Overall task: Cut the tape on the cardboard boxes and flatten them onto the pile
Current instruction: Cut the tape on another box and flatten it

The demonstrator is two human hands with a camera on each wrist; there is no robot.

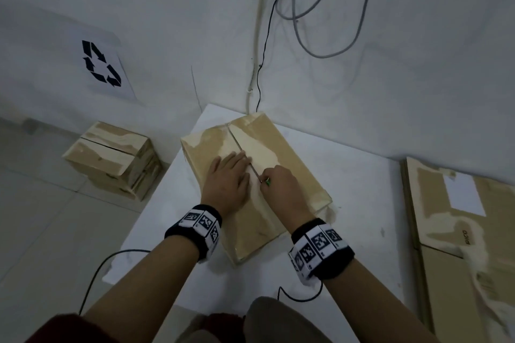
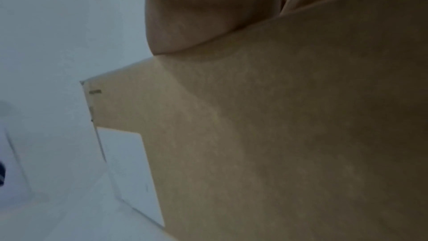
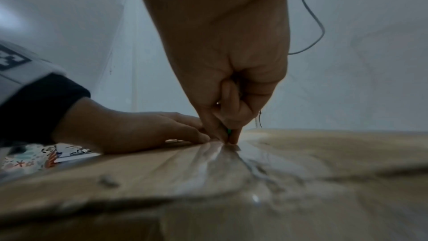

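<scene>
the right hand comes down from above, its fingers pinched round a small green tool whose tip meets the shiny tape on top of the box. the left hand lies flat on the box just beside it, a dark wristband at its wrist. a grey cable hangs on the wall behind.

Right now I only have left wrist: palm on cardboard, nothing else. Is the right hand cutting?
Observer: Yes. The right hand pinches a small green-handled cutter at the centre seam of the box.
Operator: How far along?
Observer: Seam is split beyond the cutter; clear tape on the near side is uncut.
Operator: Left hand clear of the tool?
Observer: Barely. The left hand lies flat, fingertips beside the cutter.
</scene>
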